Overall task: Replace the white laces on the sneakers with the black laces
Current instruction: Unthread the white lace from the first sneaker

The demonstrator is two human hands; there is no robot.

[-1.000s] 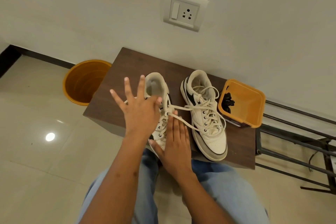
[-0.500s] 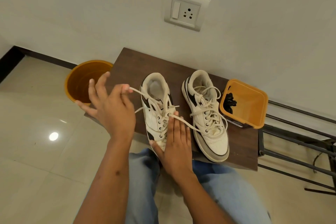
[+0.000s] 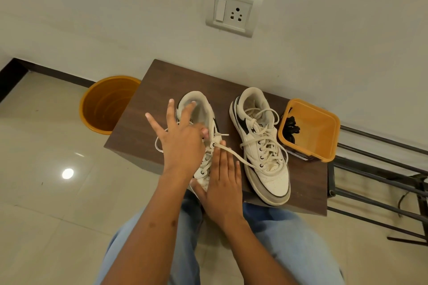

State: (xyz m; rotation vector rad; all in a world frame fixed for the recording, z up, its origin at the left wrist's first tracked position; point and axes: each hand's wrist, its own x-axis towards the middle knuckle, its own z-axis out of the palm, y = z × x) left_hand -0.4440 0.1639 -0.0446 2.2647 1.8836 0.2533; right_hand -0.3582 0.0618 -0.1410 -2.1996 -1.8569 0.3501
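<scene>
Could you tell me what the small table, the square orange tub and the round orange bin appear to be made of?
Table: dark brown wood or wood-look laminate, matt, with faint grain lines. Square orange tub: probably plastic, with a smooth moulded rim and rounded corners. Round orange bin: likely plastic too, glossy, with soft highlights inside.

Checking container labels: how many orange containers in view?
2: round orange bucket on the floor left of the stool; square orange tub on the stool's right end, holding black laces.

Home, likely an entryway: glossy tiled floor (image 3: 46, 192), plain wall with switch-and-socket plate (image 3: 232, 10), small wooden table (image 3: 166, 90), metal rack (image 3: 379, 183), orange bucket (image 3: 104, 104), sneakers (image 3: 261, 143) out.
</scene>
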